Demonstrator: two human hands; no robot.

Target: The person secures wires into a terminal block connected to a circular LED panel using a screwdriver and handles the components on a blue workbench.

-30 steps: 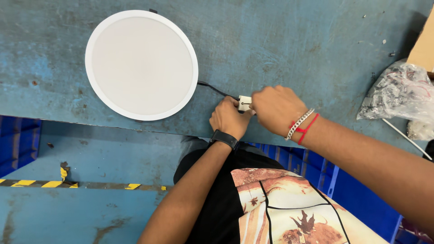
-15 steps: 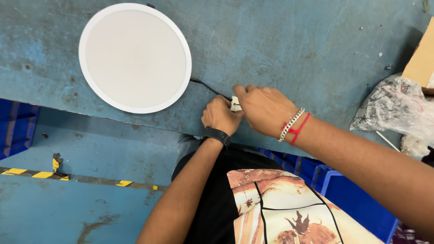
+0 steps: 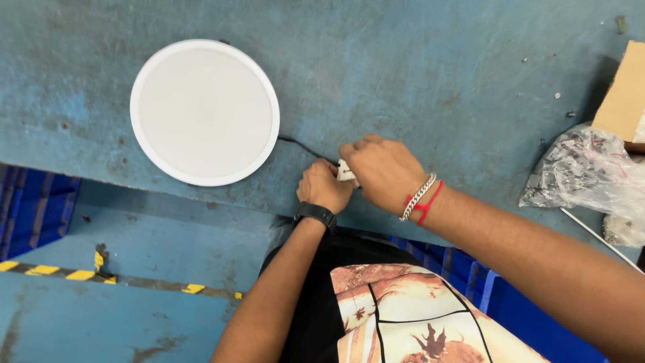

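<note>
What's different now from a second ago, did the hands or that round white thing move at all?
Hardly anything. Both hands, left hand and right hand, stay closed together on the small white connector at the end of the black wire. The round white panel light lies where it was; only the camera view shifted.

A brown cardboard box (image 3: 623,97) sits at the surface's right edge, a crumpled clear plastic bag (image 3: 583,176) just below it.

A worn blue workbench (image 3: 416,81) carries a round white lamp (image 3: 205,112), plastic bag (image 3: 581,175) and cardboard box (image 3: 625,97).
</note>
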